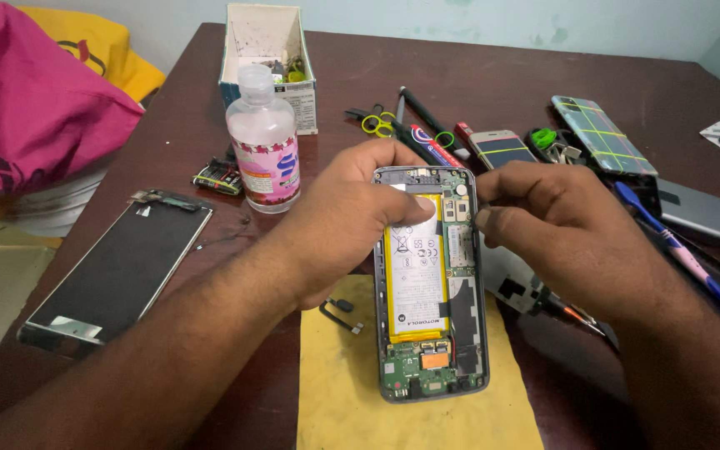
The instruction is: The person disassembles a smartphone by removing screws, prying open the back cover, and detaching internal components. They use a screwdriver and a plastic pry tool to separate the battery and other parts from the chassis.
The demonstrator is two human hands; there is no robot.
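An opened phone with its back off stands tilted over a yellow cloth, showing a white and yellow battery and green circuit boards. My left hand grips the phone's upper left edge, thumb lying across the top of the battery. My right hand holds the upper right edge, fingertips pinched at the frame near the top board. A small black flex part lies on the cloth beside the phone.
A removed phone screen lies at left on the brown table. Behind stand a clear liquid bottle and a white parts box. Pens, small scissors and other phones crowd the right. Pink cloth sits far left.
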